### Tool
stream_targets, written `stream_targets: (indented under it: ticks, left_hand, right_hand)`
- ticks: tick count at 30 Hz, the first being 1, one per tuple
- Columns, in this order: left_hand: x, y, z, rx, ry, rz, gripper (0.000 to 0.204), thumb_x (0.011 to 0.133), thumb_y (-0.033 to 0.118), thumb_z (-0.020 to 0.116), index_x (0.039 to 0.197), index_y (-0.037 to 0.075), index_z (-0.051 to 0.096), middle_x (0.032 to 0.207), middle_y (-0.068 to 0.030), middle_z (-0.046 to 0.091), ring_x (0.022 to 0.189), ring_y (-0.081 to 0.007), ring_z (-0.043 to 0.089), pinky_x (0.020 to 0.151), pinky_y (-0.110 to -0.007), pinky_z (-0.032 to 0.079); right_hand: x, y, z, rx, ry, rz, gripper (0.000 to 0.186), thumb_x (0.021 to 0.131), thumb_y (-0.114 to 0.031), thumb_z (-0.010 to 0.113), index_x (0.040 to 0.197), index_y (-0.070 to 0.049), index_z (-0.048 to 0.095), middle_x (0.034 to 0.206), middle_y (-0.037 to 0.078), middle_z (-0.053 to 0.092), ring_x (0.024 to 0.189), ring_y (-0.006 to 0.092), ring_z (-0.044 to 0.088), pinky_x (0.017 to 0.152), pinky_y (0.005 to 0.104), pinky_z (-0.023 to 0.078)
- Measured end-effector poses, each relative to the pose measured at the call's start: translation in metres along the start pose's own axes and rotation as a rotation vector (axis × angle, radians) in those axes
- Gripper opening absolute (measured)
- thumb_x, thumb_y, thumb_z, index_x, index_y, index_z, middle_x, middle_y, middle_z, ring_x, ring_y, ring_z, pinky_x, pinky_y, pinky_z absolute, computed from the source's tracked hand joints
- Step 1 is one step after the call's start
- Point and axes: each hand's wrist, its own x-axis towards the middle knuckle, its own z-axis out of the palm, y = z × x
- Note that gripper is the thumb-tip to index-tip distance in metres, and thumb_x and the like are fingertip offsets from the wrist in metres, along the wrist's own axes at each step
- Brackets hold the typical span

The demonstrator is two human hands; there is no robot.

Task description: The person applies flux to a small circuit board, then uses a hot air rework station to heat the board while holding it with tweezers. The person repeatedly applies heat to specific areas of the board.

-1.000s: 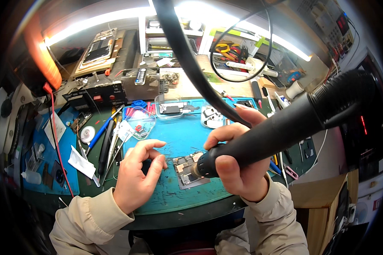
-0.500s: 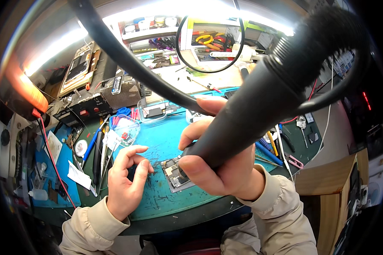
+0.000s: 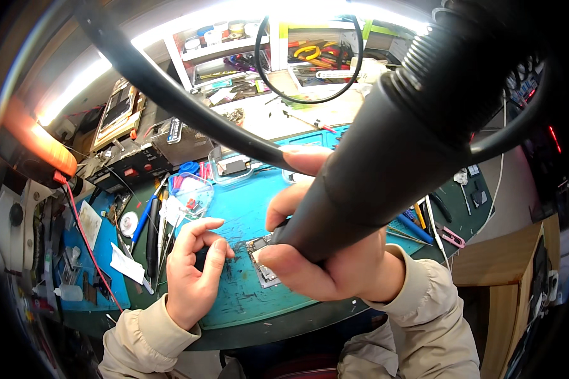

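Note:
My right hand (image 3: 322, 265) grips a thick black handheld tool (image 3: 367, 177) with a ribbed hose at its upper end, angled down over a phone circuit board (image 3: 264, 268). The tool's tip is hidden behind my thumb and fingers. A black cable passes beside my raised fingertip. The board lies on a blue work mat (image 3: 234, 303). Left of the board, my left hand (image 3: 196, 271) rests near the mat with fingers loosely curled and apart, holding nothing I can see.
Clear plastic boxes of parts (image 3: 193, 196) sit behind, pens and slim tools (image 3: 148, 227) at left and right. An orange lamp (image 3: 44, 148) is at left, electronic units (image 3: 133, 167) at back, shelves (image 3: 316, 57) above, a wooden cabinet (image 3: 499, 271) at lower right. Cables hang overhead.
The black tool has swung to a steeper angle and looks larger, covering more of the board. My right hand has moved down and left. My left hand has shifted slightly.

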Motion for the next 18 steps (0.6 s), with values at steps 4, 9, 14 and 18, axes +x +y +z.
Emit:
stream_targets:
  ticks: [4,9,14,18]
  left_hand:
    - [0.0003,-0.0019,0.0009,-0.021,-0.002,-0.010,0.028,0.103,0.003,0.061,0.131,0.000,0.057,0.087,-0.0065,0.069,0.082,-0.0104,0.064,0.078,-0.026,0.049]
    - [0.0001,-0.0002,0.0015,-0.019,0.008,-0.018,0.028,0.103,0.002,0.062,0.131,0.000,0.058,0.086,-0.0068,0.070,0.082,-0.0110,0.066,0.077,-0.026,0.051]
    - [-0.0011,0.0002,-0.0008,0.005,0.001,-0.009,0.029,0.102,0.002,0.063,0.130,0.000,0.058,0.087,-0.0077,0.071,0.081,-0.0118,0.067,0.075,-0.027,0.051]
    - [-0.0009,0.0018,-0.0013,0.020,-0.003,-0.016,0.029,0.101,0.002,0.063,0.130,0.001,0.059,0.087,-0.0076,0.071,0.080,-0.0123,0.067,0.076,-0.028,0.051]
  right_hand:
    - [-0.0028,-0.0010,-0.0010,0.021,-0.014,0.028,0.030,0.091,-0.029,0.078,0.102,-0.005,0.064,0.099,0.014,0.072,0.103,0.0239,0.062,0.097,0.0406,0.044]
    - [-0.0054,-0.0016,-0.0011,0.038,-0.029,0.060,0.034,0.092,-0.030,0.077,0.107,-0.003,0.063,0.102,0.015,0.071,0.106,0.0239,0.062,0.099,0.0403,0.043]
    - [-0.0067,-0.0022,-0.0027,0.038,-0.042,0.063,0.044,0.094,-0.031,0.076,0.118,0.001,0.058,0.107,0.018,0.070,0.105,0.0231,0.063,0.098,0.0393,0.044]
    - [-0.0069,0.0012,-0.0053,0.008,-0.077,0.019,0.066,0.095,-0.034,0.075,0.138,0.009,0.047,0.120,0.022,0.065,0.091,0.0202,0.067,0.089,0.0360,0.049]
